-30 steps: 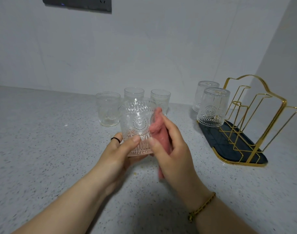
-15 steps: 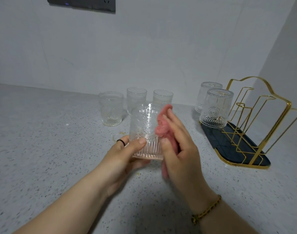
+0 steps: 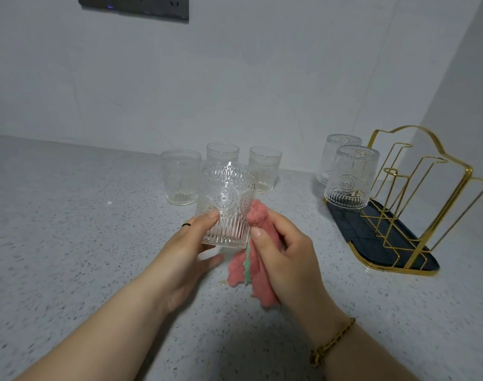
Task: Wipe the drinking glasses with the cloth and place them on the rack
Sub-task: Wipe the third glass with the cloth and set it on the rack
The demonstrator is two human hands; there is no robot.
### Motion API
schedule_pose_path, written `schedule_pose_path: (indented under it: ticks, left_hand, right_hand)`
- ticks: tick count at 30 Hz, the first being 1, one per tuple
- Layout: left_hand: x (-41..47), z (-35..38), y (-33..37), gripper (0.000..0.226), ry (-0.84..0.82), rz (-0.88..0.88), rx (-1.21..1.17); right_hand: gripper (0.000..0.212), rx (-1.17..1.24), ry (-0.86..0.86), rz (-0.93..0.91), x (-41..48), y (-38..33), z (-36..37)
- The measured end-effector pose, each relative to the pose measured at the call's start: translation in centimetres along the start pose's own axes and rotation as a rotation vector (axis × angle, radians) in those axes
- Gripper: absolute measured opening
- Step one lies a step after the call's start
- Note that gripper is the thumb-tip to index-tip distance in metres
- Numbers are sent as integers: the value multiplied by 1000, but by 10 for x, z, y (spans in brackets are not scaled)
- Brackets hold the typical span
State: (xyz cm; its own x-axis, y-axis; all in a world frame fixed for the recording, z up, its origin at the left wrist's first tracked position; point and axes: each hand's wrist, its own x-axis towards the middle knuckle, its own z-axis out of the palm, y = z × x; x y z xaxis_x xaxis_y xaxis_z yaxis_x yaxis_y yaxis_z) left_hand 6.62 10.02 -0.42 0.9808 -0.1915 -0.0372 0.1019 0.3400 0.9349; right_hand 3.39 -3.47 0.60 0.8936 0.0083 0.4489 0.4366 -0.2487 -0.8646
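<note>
The left hand (image 3: 190,243) holds a clear embossed drinking glass (image 3: 225,199) upright above the speckled grey countertop (image 3: 70,243). Its thumb presses on the ribbed lower wall in front and its other fingers curl round behind and under the base, a low grip that leaves the upper wall bare for wiping. The right hand (image 3: 284,254) is clamped on a bunched pink cloth with a green edge (image 3: 258,215). Thumb and curled fingers pinch it so that a wad sticks up and touches the glass's right side, while the loose rest hangs below. This looks like wiping of the outer wall. Three more clear glasses (image 3: 181,180) stand mouth-up behind the held one, probably awaiting their turn. To the right, two glasses (image 3: 351,180) sit mouth-down at the far end of the gold wire rack (image 3: 416,188) on its dark tray (image 3: 353,229), presumably inverted to drain. The nearer wire loops are free, so the held glass likely goes there.
</note>
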Motion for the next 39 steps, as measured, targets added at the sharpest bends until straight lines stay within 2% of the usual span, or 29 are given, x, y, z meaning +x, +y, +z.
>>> schedule_pose_path:
  ticks: [4, 9, 12, 13, 15, 16, 18, 21, 23, 25, 28, 31, 35, 37, 39]
  left_hand:
    - [-4, 1, 3, 43, -2, 11, 89]
    - [-3, 1, 4, 74, 89, 65, 160]
    - [-3, 1, 3, 65, 57, 49, 231]
    - [-4, 2, 2, 66, 33, 50, 263]
    - [-4, 2, 0, 74, 22, 58, 302]
    - [-3, 1, -1, 74, 30, 65, 304]
    - [-1, -1, -2, 70, 40, 67, 273]
    - [-2, 2, -5, 70, -43, 37, 197]
    - [-5, 6, -9, 57, -128, 13, 140]
    - [-6, 9, -10, 40, -149, -16, 75]
    - [-4, 8, -7, 32, -126, -16, 27]
    - [-5, 5, -3, 34, -64, 16, -47]
    - [-1, 0, -1, 48, 15, 28, -14]
    - [-1, -1, -2, 56, -10, 31, 33]
    - [-1, 0, -5, 58, -73, 38, 91]
  right_hand:
    - [37, 8, 39, -5, 1, 0, -1]
    - [30, -12, 47, 25, 1, 1, -1]
    - [32, -6, 11, -10, 1, 0, 0]
    - [35, -32, 3, -26, 1, 0, 0]
    - [26, -88, -17, -43, -1, -1, 2]
    - [31, -126, -19, -52, -2, 0, 4]
    - [55, -171, -27, -82, -3, 0, 6]
    - [47, -148, 24, -189, -1, -5, 4]
    - [42, -131, 71, -230, 2, -10, 0]
    - [44, -101, 102, -190, 4, -10, -2]
    - [34, -84, 60, -97, 3, -8, -3]
    - [29, -25, -16, 1, -1, -7, -1]
    - [23, -115, -45, -54, -4, -1, 5]
    - [42, -173, -37, -83, -4, -1, 7]
    - [45, -181, -13, -126, -2, -4, 5]
